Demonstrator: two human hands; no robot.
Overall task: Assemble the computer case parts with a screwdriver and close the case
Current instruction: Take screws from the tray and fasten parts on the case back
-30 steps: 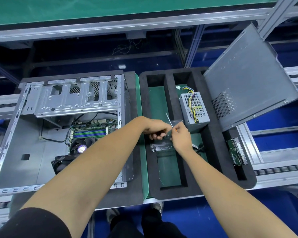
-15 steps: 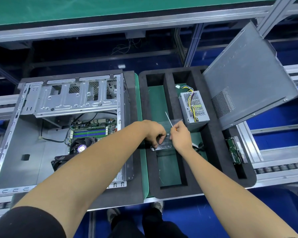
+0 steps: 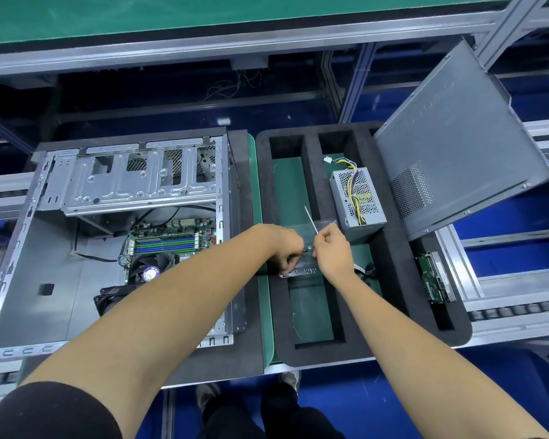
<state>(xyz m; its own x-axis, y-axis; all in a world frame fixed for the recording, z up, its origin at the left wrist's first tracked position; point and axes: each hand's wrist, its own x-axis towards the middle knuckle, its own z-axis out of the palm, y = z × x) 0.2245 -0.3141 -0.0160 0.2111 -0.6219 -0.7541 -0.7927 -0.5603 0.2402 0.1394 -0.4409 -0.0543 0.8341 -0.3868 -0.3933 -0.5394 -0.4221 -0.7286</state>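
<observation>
The open computer case [image 3: 45, 255] lies on its side at the left, with the motherboard [image 3: 171, 239] and a CPU fan [image 3: 149, 270] inside. To its right, in the black foam tray [image 3: 396, 280], sits a dark flat part with a metal bracket [image 3: 305, 271]. My left hand [image 3: 286, 248] reaches across and grips this part's near left edge with curled fingers. Just beside it, my right hand [image 3: 333, 248] holds a thin screwdriver [image 3: 311, 220], whose shaft points up and away to the left above the part.
A grey power supply [image 3: 358, 198] with yellow wires stands in the tray behind my right hand. The case's side panel [image 3: 457, 147] leans tilted at the tray's right rear. A hard drive [image 3: 436, 277] sits in the tray's right slot. A loose black fan [image 3: 114, 297] lies in the case.
My left hand has dropped from a pinch next to my right hand down onto the part's near edge. My right hand and the screwdriver have barely shifted.
</observation>
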